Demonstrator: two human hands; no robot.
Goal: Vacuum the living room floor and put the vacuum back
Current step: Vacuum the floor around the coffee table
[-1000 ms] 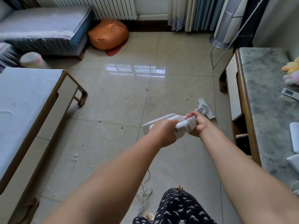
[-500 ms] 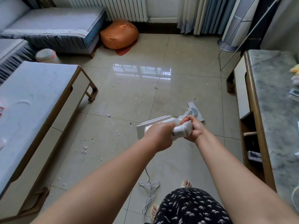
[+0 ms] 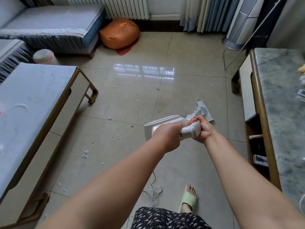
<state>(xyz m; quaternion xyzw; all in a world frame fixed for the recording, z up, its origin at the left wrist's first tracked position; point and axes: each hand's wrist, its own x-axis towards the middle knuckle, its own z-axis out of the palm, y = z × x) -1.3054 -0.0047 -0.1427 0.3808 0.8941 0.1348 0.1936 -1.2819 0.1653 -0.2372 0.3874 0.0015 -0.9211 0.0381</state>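
- Both hands grip the vacuum [image 3: 166, 123] at frame centre: left hand [image 3: 165, 138], right hand [image 3: 203, 129].
- Vacuum head [image 3: 204, 111] rests on the floor [image 3: 132, 96]; crumbs [image 3: 85, 154] lie lower left.

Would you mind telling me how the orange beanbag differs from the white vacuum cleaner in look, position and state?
The orange beanbag is soft, rounded and slumped; the white vacuum cleaner is hard plastic and long.
The beanbag lies untouched at the far wall beside the sofa; the vacuum cleaner is mid-room, gripped by the left hand and right hand.
The beanbag has no cord; a white cable trails below the vacuum cleaner.
Both touch the tiled floor.
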